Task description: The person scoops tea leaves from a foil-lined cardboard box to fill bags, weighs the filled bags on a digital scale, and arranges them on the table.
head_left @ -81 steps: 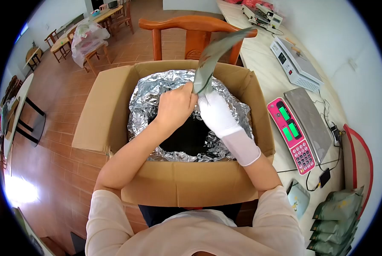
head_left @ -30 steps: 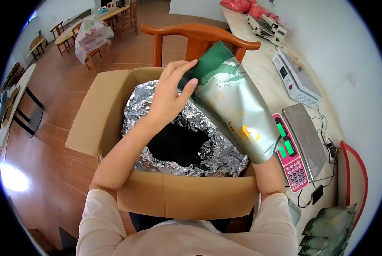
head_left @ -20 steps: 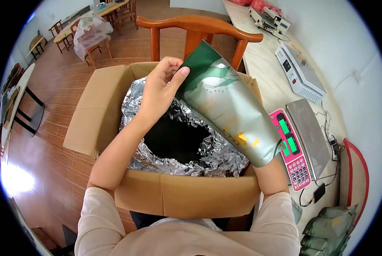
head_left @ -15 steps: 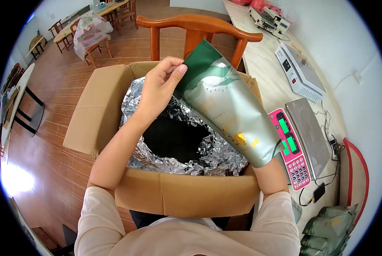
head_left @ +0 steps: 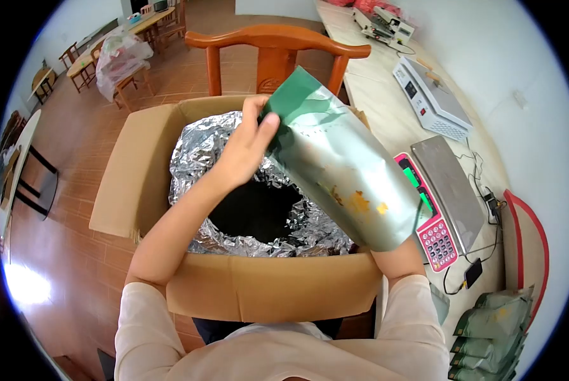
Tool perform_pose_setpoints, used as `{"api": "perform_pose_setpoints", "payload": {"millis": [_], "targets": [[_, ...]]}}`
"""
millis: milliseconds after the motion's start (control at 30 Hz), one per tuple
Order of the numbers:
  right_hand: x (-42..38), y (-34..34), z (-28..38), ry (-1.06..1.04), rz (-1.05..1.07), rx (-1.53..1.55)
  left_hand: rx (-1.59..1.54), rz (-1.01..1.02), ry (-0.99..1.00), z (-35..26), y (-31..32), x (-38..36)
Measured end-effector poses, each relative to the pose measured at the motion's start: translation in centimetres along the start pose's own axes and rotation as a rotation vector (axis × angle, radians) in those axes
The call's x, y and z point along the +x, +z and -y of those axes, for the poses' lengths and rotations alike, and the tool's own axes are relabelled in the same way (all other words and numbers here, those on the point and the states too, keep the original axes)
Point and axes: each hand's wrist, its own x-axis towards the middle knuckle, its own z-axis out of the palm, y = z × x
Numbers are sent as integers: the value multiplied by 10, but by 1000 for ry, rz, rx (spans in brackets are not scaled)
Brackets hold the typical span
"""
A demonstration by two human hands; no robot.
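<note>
A green and silver foil pouch (head_left: 345,168) with gold print is held slanted above the cardboard box (head_left: 268,289). My left hand (head_left: 249,143) pinches its dark green upper-left edge between thumb and fingers. My right forearm (head_left: 399,260) goes up to the pouch's lower right end, where the pouch covers my right hand completely. Below, crumpled aluminium foil (head_left: 202,143) lines the box around dark contents (head_left: 253,213).
A wooden chair (head_left: 278,38) stands behind the box. On the right-hand table are a pink-framed scale (head_left: 438,244) with a steel plate (head_left: 453,190), a white-grey machine (head_left: 434,101) and cables. Similar pouches (head_left: 494,330) are stacked at lower right.
The pouch has turned its printed face and bulges more, its glare now broader. My left hand still grips the edge. The whole view has shifted slightly, moving the surroundings left.
</note>
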Motion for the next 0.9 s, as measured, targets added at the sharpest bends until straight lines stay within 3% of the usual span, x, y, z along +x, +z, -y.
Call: {"api": "perform_pose_setpoints", "payload": {"millis": [33,67,133,300,333,400,500,600,667,900], "targets": [[-1,-1,0,2,-7,5,90,5,-13,-2,6,-5],[-1,-1,-1,5,-17,7,201,-49,147,-1,11,-1],[-3,-4,1,10,-38,6,413,-55,202,-4,11,-5],[-6,-11,12,7,-110,4,351,409,127,-43,53,-46],[-5,-9,15,4,-127,-2,356,328,261,-38,63,-54],[0,-3,19,3,-146,-15,315,332,108,-41,63,-54],[14,9,25,-9,-167,-54,394,212,58,-42,58,-60],[40,17,28,-19,-171,-90,474,238,20,-34,45,-47],[53,19,31,-16,-165,-112,436,93,137,-26,48,-46],[28,22,37,49,-131,-165,436,132,325,-41,57,-58]]}}
